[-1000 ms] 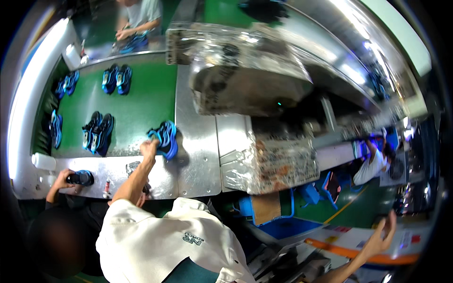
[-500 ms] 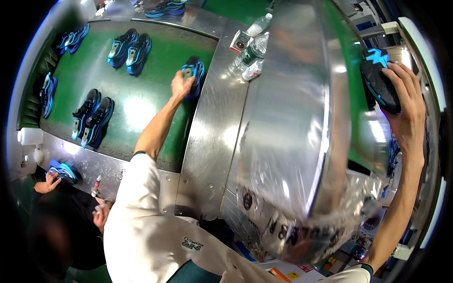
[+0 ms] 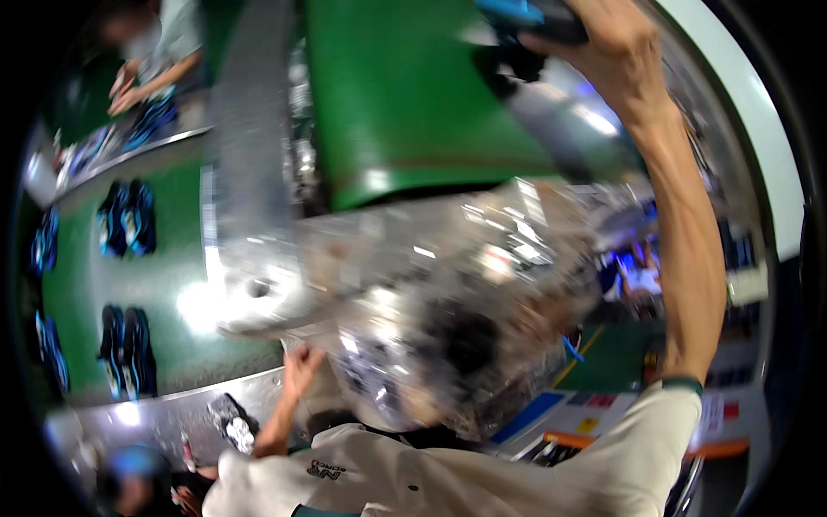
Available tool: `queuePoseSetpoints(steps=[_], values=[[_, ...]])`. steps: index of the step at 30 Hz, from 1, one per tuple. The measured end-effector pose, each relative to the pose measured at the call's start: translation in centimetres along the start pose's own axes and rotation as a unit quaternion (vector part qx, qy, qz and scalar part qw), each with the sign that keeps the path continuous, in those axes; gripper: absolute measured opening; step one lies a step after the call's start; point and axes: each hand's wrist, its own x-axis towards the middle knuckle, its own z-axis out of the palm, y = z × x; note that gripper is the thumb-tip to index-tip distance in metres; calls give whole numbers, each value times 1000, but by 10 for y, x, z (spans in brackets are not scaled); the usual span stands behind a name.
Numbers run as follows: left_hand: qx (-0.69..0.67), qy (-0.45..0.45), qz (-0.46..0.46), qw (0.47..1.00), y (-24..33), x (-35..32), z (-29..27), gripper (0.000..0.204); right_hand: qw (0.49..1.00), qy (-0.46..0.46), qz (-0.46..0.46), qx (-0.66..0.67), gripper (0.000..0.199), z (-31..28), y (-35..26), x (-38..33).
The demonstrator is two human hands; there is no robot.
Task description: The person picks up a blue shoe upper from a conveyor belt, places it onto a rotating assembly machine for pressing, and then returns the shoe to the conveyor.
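On the green belt [image 3: 77, 293], two shoe pairs [image 3: 127, 217].

My right hand [image 3: 616, 47] is raised high, fingers closed around a dark shoe with a blue sole [image 3: 538, 13] above the green belt [image 3: 405, 103]. My left hand [image 3: 301, 366] rests low at the metal edge, under the blurred shiny machine housing [image 3: 413, 284]. Pairs of blue shoes [image 3: 127, 217] lie on the green conveyor [image 3: 77, 284] to my left. Another person's hands [image 3: 125, 90] work at the far end.

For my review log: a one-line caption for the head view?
Right hand lifts a dark-and-blue shoe above the green belt.
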Motion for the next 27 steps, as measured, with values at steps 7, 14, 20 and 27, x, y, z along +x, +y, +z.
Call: queuePoseSetpoints(steps=[7, 14, 20, 27], values=[[-193, -486, -7, 852, 192, -118, 85, 16, 902, 111, 390, 146, 37, -209, 23, -99], [-345, -646, 67, 678, 340, -140, 217, 98, 695, 143, 660, 246, 24, -353, -66, -233], [-318, -750, -136, 564, 287, -267, 331, 62, 481, 223, 832, 162, 42, -472, -272, -398], [-85, -737, -81, 665, 178, -386, 411, 52, 324, 383, 864, 38, 77, -554, -525, -397]])
